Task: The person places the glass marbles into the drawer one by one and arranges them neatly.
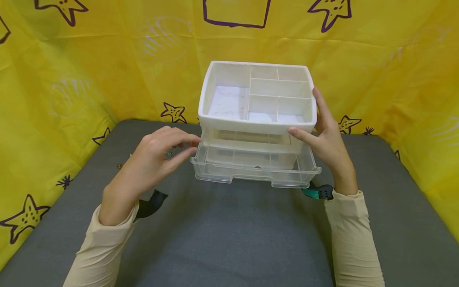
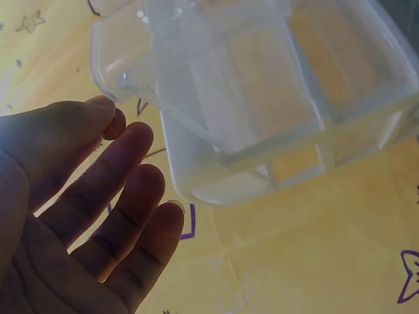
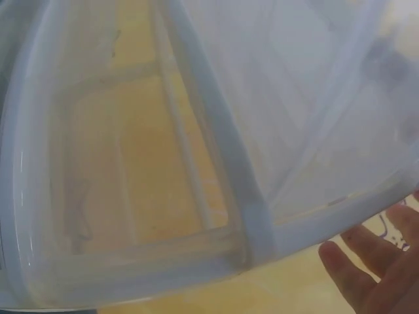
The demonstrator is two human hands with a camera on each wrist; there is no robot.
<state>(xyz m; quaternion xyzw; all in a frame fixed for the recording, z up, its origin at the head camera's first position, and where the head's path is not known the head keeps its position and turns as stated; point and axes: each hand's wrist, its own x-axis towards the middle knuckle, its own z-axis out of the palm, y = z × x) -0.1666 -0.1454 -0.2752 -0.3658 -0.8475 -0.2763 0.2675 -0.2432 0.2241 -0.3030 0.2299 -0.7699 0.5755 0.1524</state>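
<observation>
A white desktop organizer [image 1: 255,124] with divided top compartments stands in front of me, its clear drawer [image 1: 251,177] pulled out toward me. My left hand [image 1: 143,161] is at the drawer's left corner. Between thumb and index finger it pinches a small reddish-brown bead [image 2: 114,124]; the other fingers spread loosely. My right hand [image 1: 331,139] holds the organizer's right side, thumb on the front rim and fingers along the side wall. The right wrist view shows those fingertips against the translucent body. Inside the drawer a small dark piece [image 1: 257,167] shows through the plastic.
Several small pieces lie on the grey tabletop [image 1: 229,239] by my left hand, among them a brown one [image 1: 120,166] and a green one [image 1: 170,154]. A yellow cloth [image 1: 118,59] with starfish drawings surrounds the table at back and sides.
</observation>
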